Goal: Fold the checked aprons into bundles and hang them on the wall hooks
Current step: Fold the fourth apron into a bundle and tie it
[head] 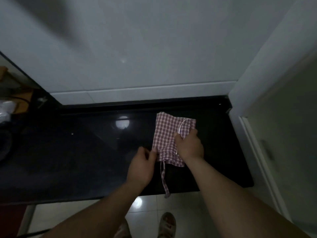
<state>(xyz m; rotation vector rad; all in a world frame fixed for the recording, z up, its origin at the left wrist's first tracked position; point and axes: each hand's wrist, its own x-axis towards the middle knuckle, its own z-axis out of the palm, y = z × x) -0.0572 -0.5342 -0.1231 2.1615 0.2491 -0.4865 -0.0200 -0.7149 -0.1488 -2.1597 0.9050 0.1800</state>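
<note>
Red-checked apron (165,133) under right hand (189,145)

A single wide-angle view from the person's head looks forward and steeply down at the dark counter (68,152), which crosses the middle of the frame, near enough for both arms to reach it. The forearms run in from the bottom edge to the left hand (140,167) and right hand (188,146), which meet at the apron (164,133) right of centre. The wall (137,48) fills the upper half, while the floor (145,212) and feet (169,224) lie at the bottom
</note>
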